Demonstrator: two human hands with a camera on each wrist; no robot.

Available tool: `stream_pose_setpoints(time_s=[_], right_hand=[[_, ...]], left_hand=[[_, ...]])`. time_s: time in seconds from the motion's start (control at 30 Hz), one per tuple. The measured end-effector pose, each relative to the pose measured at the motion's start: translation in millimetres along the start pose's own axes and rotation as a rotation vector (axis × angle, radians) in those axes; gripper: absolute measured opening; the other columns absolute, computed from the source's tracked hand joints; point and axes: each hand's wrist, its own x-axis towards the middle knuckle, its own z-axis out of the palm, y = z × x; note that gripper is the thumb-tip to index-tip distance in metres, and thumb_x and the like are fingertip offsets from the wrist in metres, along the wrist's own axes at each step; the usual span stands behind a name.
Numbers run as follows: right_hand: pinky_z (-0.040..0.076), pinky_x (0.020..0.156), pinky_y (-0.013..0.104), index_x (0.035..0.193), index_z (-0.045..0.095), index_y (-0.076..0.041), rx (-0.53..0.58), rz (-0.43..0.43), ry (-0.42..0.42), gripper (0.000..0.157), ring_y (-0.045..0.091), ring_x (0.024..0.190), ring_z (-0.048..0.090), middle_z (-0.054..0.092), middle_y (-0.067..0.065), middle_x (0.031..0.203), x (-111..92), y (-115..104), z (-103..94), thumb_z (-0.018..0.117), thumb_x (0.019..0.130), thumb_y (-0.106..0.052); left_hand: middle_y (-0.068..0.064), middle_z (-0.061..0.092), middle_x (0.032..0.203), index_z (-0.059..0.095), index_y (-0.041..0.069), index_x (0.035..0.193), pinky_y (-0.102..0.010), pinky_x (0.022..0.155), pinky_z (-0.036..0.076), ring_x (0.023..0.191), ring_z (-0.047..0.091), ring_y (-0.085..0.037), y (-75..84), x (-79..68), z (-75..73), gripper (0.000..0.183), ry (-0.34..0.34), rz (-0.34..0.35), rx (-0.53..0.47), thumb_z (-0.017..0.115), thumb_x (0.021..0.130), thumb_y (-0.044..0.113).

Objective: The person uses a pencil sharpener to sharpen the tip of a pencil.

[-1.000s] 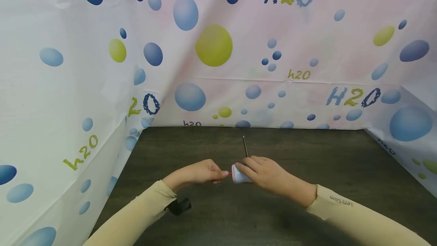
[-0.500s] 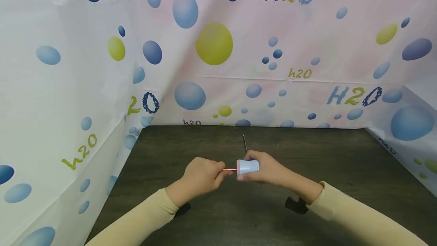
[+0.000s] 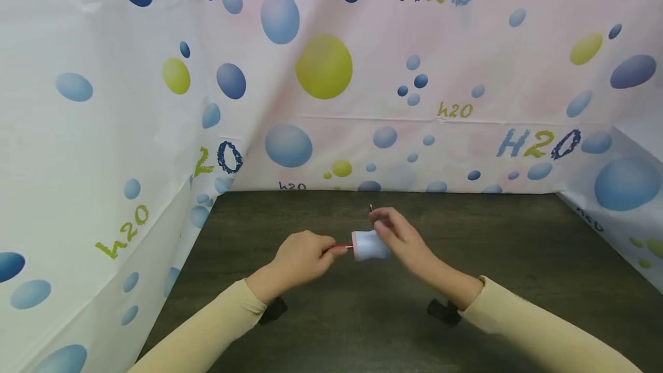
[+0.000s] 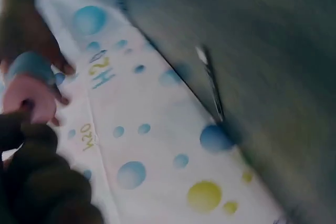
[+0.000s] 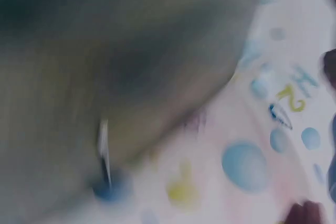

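Note:
My left hand pinches a thin red pencil between thumb and fingers. The pencil's far end goes into the pink face of a small light-blue sharpener. In the left wrist view the sharpener shows a dark hole in that pink face, close to the left fingers. My right hand is at the sharpener's other end, its fingers loosely extended above and beside it and covering that end. Fingertips at the lower edge and right side of the right wrist view are blurred.
Near the back of the dark table lies a thin dark stick with a pale tip, partly behind the right fingers in the head view. A white sheet printed with bubbles walls the back and sides.
The right hand has turned about the sharpener, its fingers loosening and rising over it. Pencil and sharpener have shifted slightly up and left from half a second ago. The left hand keeps its pinch.

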Motion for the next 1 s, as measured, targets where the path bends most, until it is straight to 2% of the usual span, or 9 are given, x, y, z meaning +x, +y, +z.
stream_pose_setpoints(time_s=[0.1, 0.17, 0.23, 0.33, 0.47, 0.7, 0.8, 0.9, 1.0], right_hand=[[0.054, 0.082, 0.040, 0.131, 0.051, -0.004, -0.552, -0.458, 0.124, 0.067, 0.031, 0.111, 0.058, 0.054, 0.019, 0.129, -5, 3, -0.6, 0.051, 0.094, -0.061], [0.054, 0.083, 0.043, 0.128, 0.054, -0.008, -0.798, -0.707, 0.161, 0.068, 0.029, 0.108, 0.061, 0.058, 0.015, 0.125, -6, 5, -1.2, 0.067, 0.085, -0.060], [0.055, 0.082, 0.040, 0.125, 0.056, -0.010, -0.928, -0.869, 0.161, 0.072, 0.024, 0.100, 0.064, 0.061, 0.011, 0.117, -8, 6, -1.4, 0.086, 0.072, -0.048], [0.056, 0.075, 0.032, 0.120, 0.057, -0.006, -0.995, -0.940, 0.136, 0.085, 0.019, 0.088, 0.065, 0.063, 0.008, 0.105, -12, 6, 0.7, 0.099, 0.051, -0.031], [0.055, 0.067, 0.026, 0.116, 0.054, -0.002, -0.882, -0.740, 0.042, 0.074, 0.014, 0.079, 0.064, 0.063, 0.007, 0.098, -20, 4, 4.6, 0.096, 0.060, -0.024], [0.051, 0.061, 0.023, 0.114, 0.057, -0.003, -0.358, -0.119, -0.140, 0.048, 0.006, 0.073, 0.060, 0.069, 0.009, 0.097, -22, -11, 1.7, 0.081, 0.082, -0.030], [0.048, 0.053, 0.025, 0.112, 0.057, -0.002, -0.140, 0.102, -0.200, 0.047, 0.008, 0.065, 0.056, 0.066, 0.010, 0.091, -17, -17, -3.8, 0.078, 0.083, -0.032], [0.041, 0.047, 0.023, 0.108, 0.057, -0.001, 0.131, 0.294, -0.294, 0.041, 0.008, 0.054, 0.049, 0.061, 0.005, 0.081, -12, -17, -7.7, 0.072, 0.088, -0.033], [0.034, 0.045, 0.019, 0.101, 0.056, -0.005, 0.469, 0.467, -0.427, 0.030, 0.003, 0.047, 0.043, 0.059, -0.002, 0.072, -9, -11, -9.5, 0.057, 0.097, -0.035]], left_hand=[[0.010, 0.030, 0.050, 0.043, 0.017, 0.058, -0.021, 0.047, 0.022, 0.044, 0.022, -0.004, -4.3, 2.8, -4.1, 0.048, -0.264, -0.237, -0.495, 0.050, 0.103, 0.032], [0.008, 0.028, 0.049, 0.042, 0.015, 0.058, -0.023, 0.047, 0.021, 0.044, 0.019, -0.006, -7.7, 3.1, -7.3, 0.050, -0.410, -0.326, -0.717, 0.046, 0.105, 0.033], [0.007, 0.028, 0.048, 0.044, 0.014, 0.059, -0.024, 0.045, 0.020, 0.043, 0.018, -0.007, -9.3, 2.0, -9.8, 0.051, -0.527, -0.379, -0.856, 0.044, 0.105, 0.034], [0.008, 0.028, 0.048, 0.045, 0.014, 0.059, -0.024, 0.043, 0.018, 0.042, 0.017, -0.006, -7.3, 1.1, -11.0, 0.050, -0.608, -0.383, -0.891, 0.044, 0.106, 0.034], [0.010, 0.028, 0.049, 0.042, 0.015, 0.057, -0.021, 0.045, 0.018, 0.044, 0.018, -0.004, 0.7, 1.1, -8.9, 0.049, -0.495, -0.230, -0.681, 0.050, 0.104, 0.027], [0.013, 0.027, 0.050, 0.043, 0.015, 0.057, -0.016, 0.044, 0.018, 0.043, 0.020, 0.002, 17.6, -7.8, -1.5, 0.046, -0.188, -0.075, -0.303, 0.058, 0.100, 0.026], [0.013, 0.028, 0.051, 0.047, 0.016, 0.060, -0.015, 0.045, 0.016, 0.044, 0.020, 0.003, 21.5, -10.9, 2.4, 0.042, -0.037, -0.004, -0.051, 0.061, 0.097, 0.030], [0.012, 0.034, 0.048, 0.049, 0.017, 0.062, -0.016, 0.043, 0.015, 0.041, 0.025, 0.002, 19.7, -12.0, 7.0, 0.040, 0.162, 0.157, 0.255, 0.065, 0.095, 0.033], [0.010, 0.040, 0.048, 0.049, 0.018, 0.065, -0.018, 0.039, 0.021, 0.039, 0.033, -0.001, 13.2, -10.5, 9.6, 0.040, 0.386, 0.340, 0.533, 0.054, 0.101, 0.033]])
